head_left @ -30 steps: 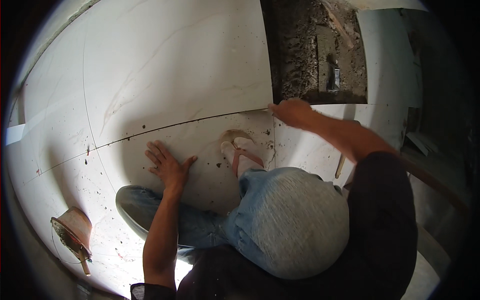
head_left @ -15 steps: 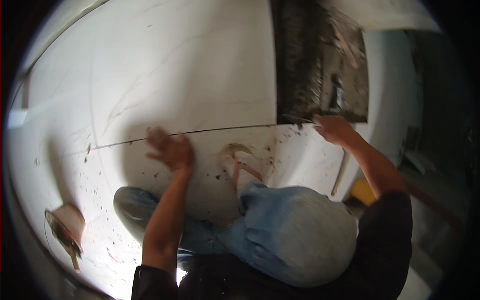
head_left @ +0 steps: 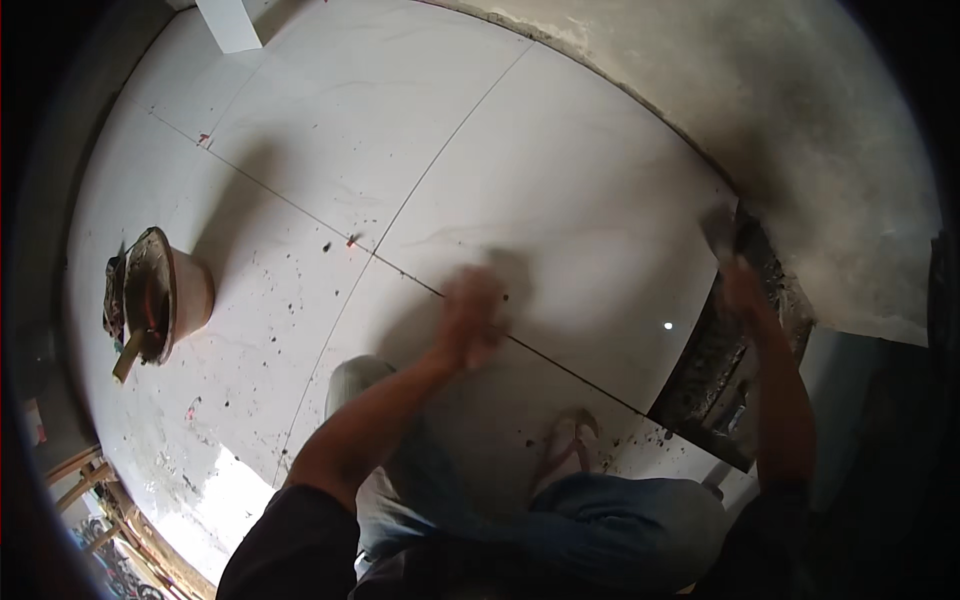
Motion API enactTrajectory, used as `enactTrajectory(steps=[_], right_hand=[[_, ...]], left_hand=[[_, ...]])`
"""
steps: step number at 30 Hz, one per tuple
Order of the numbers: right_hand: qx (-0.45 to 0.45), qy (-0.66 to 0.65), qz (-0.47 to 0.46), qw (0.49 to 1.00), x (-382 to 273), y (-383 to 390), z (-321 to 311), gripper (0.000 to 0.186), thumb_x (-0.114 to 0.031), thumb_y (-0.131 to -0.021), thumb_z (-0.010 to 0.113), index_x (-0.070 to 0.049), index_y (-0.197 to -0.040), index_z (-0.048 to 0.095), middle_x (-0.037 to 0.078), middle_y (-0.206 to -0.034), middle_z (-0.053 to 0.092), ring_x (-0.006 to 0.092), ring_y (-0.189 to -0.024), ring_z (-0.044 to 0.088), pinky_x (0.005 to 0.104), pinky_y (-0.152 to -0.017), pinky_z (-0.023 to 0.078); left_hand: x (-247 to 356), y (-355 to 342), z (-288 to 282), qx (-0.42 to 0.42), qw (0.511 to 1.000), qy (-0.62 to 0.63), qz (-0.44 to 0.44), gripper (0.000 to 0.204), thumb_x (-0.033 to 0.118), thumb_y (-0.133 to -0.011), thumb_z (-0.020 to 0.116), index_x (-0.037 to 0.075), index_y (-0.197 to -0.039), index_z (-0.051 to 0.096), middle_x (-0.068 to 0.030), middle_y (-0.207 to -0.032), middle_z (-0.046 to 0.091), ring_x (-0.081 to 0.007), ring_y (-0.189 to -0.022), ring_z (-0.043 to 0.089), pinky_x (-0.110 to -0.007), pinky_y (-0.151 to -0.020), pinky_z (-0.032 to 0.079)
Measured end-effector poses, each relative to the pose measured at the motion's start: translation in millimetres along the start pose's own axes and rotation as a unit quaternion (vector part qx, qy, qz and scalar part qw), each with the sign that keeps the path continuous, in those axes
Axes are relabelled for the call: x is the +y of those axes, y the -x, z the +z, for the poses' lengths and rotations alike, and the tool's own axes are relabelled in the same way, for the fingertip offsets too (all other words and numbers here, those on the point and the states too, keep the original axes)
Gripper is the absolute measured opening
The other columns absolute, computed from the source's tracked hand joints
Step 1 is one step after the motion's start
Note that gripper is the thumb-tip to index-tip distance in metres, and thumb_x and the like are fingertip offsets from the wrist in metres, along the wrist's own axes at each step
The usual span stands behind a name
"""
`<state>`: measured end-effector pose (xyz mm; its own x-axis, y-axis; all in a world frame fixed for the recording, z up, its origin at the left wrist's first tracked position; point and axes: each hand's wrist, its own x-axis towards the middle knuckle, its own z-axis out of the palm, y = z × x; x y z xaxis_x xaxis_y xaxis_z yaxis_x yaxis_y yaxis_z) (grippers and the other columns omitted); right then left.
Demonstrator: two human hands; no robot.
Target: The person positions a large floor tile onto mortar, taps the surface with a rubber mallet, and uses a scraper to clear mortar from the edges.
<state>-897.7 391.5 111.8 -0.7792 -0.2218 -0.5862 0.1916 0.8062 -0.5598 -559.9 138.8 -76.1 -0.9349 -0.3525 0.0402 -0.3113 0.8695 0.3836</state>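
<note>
My right hand [head_left: 742, 287] is closed around the handle of a trowel [head_left: 717, 232]. Its flat grey blade, blurred by motion, is at the far right corner of a large white floor tile [head_left: 590, 210], beside the dark gap. That gap is an untiled strip of rough mortar [head_left: 705, 375] running along the tile's right edge. My left hand [head_left: 472, 318] is above the dark joint between the tiles. Motion smears its fingers, and I cannot tell whether it touches the floor.
A mortar-stained bucket [head_left: 190, 290] with a wooden-handled tool [head_left: 128, 355] in it lies on its side or tilts at the left. Crumbs dot the tiles. A small red spacer [head_left: 351, 241] sits by a joint. A rough grey wall [head_left: 690, 80] bounds the far side.
My view has turned and now takes in the wall and more floor. The trowel has gone from the strip's near edge to the tile's far corner. My left hand has moved over the joint.
</note>
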Motion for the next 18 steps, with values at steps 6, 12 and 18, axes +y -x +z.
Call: enactTrajectory(steps=[6, 12, 18], right_hand=[[-0.113, -0.224, -0.067, 0.966, -212, -114, 169, 0.021, -0.023, -0.097, 0.045, -0.002, -0.099, 0.041, 0.01, -0.077, 0.049, 0.0176, -0.058, 0.051, 0.0326, -0.046, 0.05], [-0.042, -0.34, -0.009, 0.94, -288, -182, 273, 0.015, -0.015, -0.095, 0.042, 0.0, -0.092, 0.044, 0.011, -0.076, 0.05, 0.0185, -0.057, 0.052, 0.0333, -0.045, 0.049], [-0.003, -0.277, -0.046, 0.96, -312, -207, 303, 0.017, -0.013, -0.093, 0.042, 0.0, -0.084, 0.047, 0.009, -0.068, 0.05, 0.0178, -0.053, 0.05, 0.0337, -0.044, 0.046]], left_hand=[[-129, -9, -63, -0.099, 0.984, -0.071, -0.13, 0.082, 0.051, -0.087, 0.052, 0.018, -0.152, 0.016, -0.0069, -0.16, 0.006, -0.0278, -0.147, 0.001, -0.053, -0.116, -0.004], [-145, 5, -68, -0.113, 0.988, -0.032, -0.101, 0.082, 0.039, -0.082, 0.058, 0.014, -0.151, 0.021, -0.0062, -0.159, 0.01, -0.0276, -0.147, 0.002, -0.054, -0.117, -0.003], [-161, 12, -59, -0.076, 0.992, 0.015, -0.096, 0.079, 0.034, -0.081, 0.059, 0.012, -0.149, 0.024, -0.0087, -0.158, 0.015, -0.0289, -0.147, 0.007, -0.057, -0.116, 0.001]])
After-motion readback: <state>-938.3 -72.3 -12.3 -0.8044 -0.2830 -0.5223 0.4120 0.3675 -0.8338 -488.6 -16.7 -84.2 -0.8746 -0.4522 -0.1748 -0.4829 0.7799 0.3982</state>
